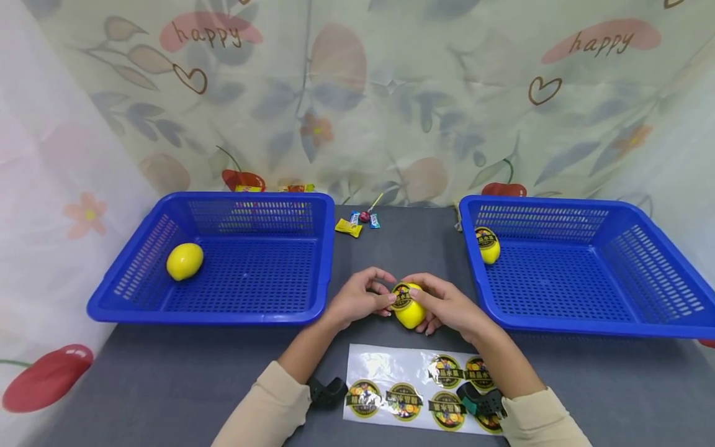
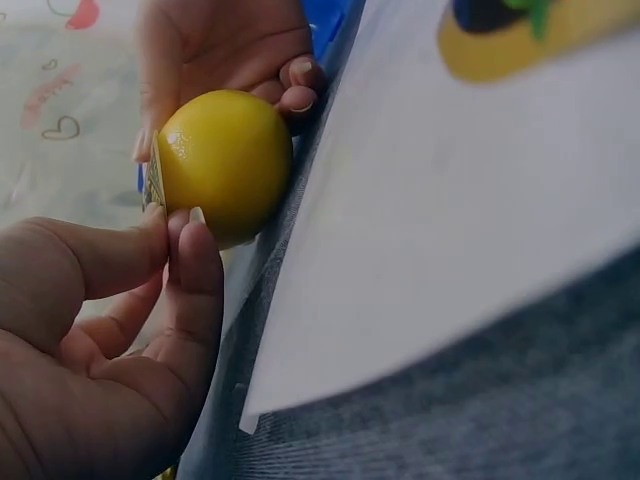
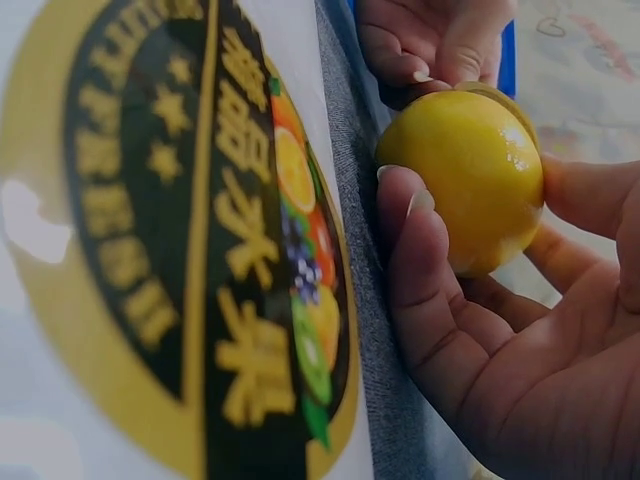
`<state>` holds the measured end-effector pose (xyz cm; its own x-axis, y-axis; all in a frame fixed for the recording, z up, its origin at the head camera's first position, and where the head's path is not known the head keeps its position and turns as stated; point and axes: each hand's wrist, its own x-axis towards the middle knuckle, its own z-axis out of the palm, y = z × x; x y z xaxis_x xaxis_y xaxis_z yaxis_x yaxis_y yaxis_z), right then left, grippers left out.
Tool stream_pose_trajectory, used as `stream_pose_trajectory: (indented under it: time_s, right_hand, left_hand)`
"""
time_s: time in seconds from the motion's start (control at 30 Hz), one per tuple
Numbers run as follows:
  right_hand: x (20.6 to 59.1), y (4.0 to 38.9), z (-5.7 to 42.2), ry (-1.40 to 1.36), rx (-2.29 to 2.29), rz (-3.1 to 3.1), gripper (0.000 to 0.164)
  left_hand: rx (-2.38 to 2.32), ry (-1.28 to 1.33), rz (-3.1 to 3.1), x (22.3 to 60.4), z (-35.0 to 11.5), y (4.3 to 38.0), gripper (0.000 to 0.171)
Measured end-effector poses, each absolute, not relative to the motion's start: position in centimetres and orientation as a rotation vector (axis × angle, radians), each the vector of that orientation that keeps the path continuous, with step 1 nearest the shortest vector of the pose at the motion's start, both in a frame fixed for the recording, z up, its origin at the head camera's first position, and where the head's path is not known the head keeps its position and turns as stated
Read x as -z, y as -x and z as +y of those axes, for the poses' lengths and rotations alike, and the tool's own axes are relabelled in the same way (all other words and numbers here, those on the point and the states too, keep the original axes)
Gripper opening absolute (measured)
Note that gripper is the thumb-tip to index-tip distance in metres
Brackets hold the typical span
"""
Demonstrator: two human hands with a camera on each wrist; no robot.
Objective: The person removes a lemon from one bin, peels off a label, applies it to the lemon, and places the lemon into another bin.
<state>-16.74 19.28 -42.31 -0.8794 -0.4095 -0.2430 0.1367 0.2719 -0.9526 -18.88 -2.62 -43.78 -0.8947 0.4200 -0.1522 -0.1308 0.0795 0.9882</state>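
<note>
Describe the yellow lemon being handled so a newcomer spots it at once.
Look between the two latticed blue plastic baskets. Beyond the white sheet of round black-and-gold stickers, the bare right hand grips the glossy yellow lemon. Unlike the two other yellow lemons, it is outside both baskets.

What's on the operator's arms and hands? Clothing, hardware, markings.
Left hand and right hand: bare, no gloves. Left sleeve and right sleeve: plain cream, ending partway down the forearms. Black left wrist unit; black right wrist unit with a green patch. No cables visible.
</note>
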Motion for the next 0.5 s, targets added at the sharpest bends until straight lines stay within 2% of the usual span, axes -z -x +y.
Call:
stream_pose_trajectory:
  time_s: [0.5]
  right_hand:
    - [42.53, 16.83, 19.73, 0.215, 1.669, 2.051, 0.048]
  left_hand:
    - [-1.886, -0.338, 1.870, 43.79, -2.99, 19.37, 0.033]
